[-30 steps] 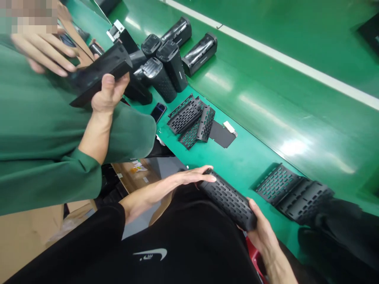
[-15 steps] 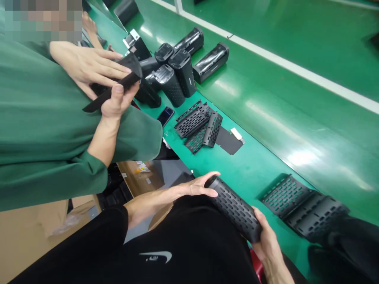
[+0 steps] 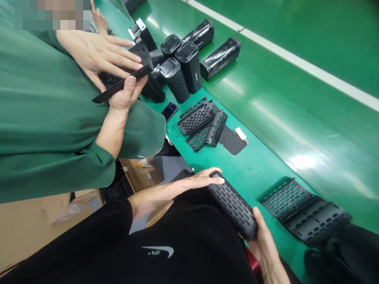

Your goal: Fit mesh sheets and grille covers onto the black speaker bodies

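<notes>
I hold a black perforated grille tube (image 3: 232,205) against my lap, at the near edge of the green table (image 3: 266,118). My left hand (image 3: 201,179) lies over its far end with the fingers pressed onto it. My right hand (image 3: 265,244) cups its near end, thumb on the side of the tube. To my left a person in a green top holds a flat black panel (image 3: 124,81) between both hands.
Flat perforated grilles (image 3: 304,211) lie to the right of my hands. More grilles (image 3: 201,120) and a black sheet (image 3: 232,141) lie further up the table. Several black speaker bodies (image 3: 183,71) stand beyond them. A phone (image 3: 169,111) lies by the edge. Cardboard boxes (image 3: 26,225) sit below.
The co-worker turned the black panel from broad face to edge-on and laid a hand flat on it. My hands stay on the tube; the view drifted a little.
</notes>
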Available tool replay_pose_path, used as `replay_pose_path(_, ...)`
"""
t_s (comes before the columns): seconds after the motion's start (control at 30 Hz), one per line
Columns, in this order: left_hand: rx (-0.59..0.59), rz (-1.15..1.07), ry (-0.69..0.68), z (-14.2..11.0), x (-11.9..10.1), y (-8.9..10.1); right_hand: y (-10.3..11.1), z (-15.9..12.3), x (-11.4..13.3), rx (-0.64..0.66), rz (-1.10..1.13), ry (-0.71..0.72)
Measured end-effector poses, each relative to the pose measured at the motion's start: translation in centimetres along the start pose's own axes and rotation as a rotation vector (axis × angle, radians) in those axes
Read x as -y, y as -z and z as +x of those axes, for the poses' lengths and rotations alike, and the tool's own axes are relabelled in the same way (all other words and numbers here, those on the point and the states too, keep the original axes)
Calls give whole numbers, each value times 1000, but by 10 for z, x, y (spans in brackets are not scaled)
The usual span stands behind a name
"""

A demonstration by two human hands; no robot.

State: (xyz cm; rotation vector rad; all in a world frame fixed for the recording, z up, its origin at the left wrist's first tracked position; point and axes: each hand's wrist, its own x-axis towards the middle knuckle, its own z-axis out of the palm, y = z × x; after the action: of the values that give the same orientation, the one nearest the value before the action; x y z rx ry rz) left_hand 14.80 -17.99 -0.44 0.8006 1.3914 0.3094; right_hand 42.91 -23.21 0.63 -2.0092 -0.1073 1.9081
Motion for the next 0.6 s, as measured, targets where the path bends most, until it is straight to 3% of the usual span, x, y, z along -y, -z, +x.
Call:
replay_pose_path(0.1, -31, -1, 1, 7, -6, 0, 0, 0, 4, 32, 48, -88)
replay_pose_path(0.3, -72, 49, -132, 20, -16, 4, -7, -6, 20, 2, 51, -20)
replay_pose_path(0.5, -54, 12, -76, 36, -23, 8, -6, -11, 23, 91, 22, 9)
replay_pose_path(0.6, -132, -37, -66, 41, -33, 6, -6, -10, 19, 133, 57, 57)
